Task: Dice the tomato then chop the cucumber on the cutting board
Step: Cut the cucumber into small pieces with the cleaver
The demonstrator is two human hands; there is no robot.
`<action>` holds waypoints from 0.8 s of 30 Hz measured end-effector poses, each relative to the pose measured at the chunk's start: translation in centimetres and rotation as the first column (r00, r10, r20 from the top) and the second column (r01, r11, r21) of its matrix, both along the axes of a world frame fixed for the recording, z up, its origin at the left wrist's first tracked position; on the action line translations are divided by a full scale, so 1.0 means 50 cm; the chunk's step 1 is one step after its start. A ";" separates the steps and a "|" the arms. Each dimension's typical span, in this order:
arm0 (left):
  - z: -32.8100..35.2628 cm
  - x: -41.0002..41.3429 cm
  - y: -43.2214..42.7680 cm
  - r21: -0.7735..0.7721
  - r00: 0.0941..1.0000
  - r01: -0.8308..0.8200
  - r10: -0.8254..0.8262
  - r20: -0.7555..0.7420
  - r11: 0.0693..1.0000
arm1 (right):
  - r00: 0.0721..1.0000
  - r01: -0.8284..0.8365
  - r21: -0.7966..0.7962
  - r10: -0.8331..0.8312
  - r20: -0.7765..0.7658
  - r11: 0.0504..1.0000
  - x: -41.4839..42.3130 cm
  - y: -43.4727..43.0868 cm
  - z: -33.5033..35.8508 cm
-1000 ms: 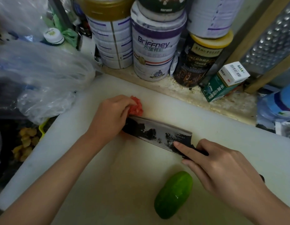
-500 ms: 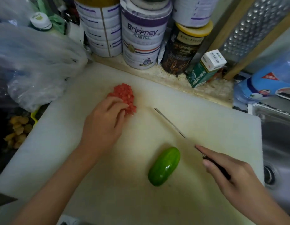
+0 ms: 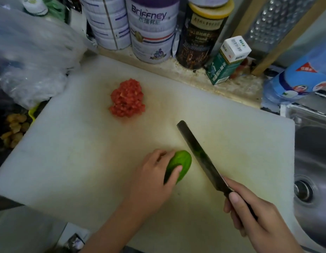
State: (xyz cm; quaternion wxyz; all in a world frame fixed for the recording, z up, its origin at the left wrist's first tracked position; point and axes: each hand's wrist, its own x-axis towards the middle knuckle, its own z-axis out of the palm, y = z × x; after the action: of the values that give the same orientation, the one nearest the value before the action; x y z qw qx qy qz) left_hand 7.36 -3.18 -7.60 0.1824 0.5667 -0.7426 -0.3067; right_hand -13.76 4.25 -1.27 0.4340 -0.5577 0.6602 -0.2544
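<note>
**Asker:** What has just changed on your side?

**Me:** Nearest me, my right hand (image 3: 253,214) is clamped round the handle of the knife (image 3: 200,154). 1 second ago that blade lay flat against the tomato, sweeping it up the board. Now it has turned spine-up and come back toward me. My left hand (image 3: 153,179) has left the tomato and dropped onto the cucumber (image 3: 184,161).

**Asker:** So what does that mean for the job?

**Me:** I'd judge step 1 done and step 2 about to begin. The cucumber is whole, with no cut in it yet.

**Asker:** Where does it lie against your fingers?

**Me:** On the near middle of the cutting board (image 3: 67,143), slanted, with its far end pointing up and right. My left fingers (image 3: 158,155) curl over its left flank and my thumb presses its near side, so I hold the near half. The rounded far end sticks out bare. The blade stands just beside that end, on its right. Whether the edge rests on the board or hangs a little above it, I can't tell from this angle.

**Asker:** And further off?

**Me:** The diced tomato (image 3: 127,99) sits in 1 heap toward the far left of the board, well apart from both hands. Behind it, tins (image 3: 153,30) stand along the counter (image 3: 195,73).
</note>
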 end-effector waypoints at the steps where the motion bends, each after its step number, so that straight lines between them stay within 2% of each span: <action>1: -0.002 -0.002 0.002 0.017 1.000 -0.013 0.013 -0.020 1.000 | 1.000 0.009 -0.003 -0.008 0.019 1.000 -0.004 -0.001 -0.005; 4: -0.002 -0.003 0.007 0.020 0.999 -0.014 0.015 -0.046 1.000 | 0.998 0.016 -0.008 -0.015 0.068 1.000 -0.015 -0.005 -0.016; 10: 0.013 -0.005 0.018 0.033 0.999 0.026 -0.027 0.021 0.999 | 0.987 0.024 0.037 -0.029 0.160 0.999 -0.021 -0.004 -0.025; 12: 0.017 -0.011 0.018 0.077 0.999 -0.020 0.018 0.028 0.997 | 0.978 0.038 0.059 -0.049 0.204 0.998 -0.017 -0.006 -0.027; 16: 0.017 -0.017 0.025 0.200 0.967 -0.236 0.250 -0.045 0.951 | 0.957 0.070 0.094 -0.094 0.274 0.993 -0.010 -0.016 -0.020; 22: 0.005 -0.018 0.057 0.269 0.930 -0.274 0.326 -0.172 0.923 | 0.944 0.046 0.118 -0.082 0.319 0.992 0.013 -0.016 -0.004; 24: 0.005 -0.017 0.055 0.284 0.916 -0.286 0.348 -0.198 0.915 | 0.955 0.024 0.111 -0.056 0.292 0.994 0.023 -0.009 -0.003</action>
State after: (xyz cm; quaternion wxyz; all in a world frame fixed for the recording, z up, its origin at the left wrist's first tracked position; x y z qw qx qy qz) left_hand 6.49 -0.45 -7.37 0.2475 0.6566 -0.5672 -0.4311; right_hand -12.60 3.77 -1.43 0.5515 -0.4761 0.6118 -0.3080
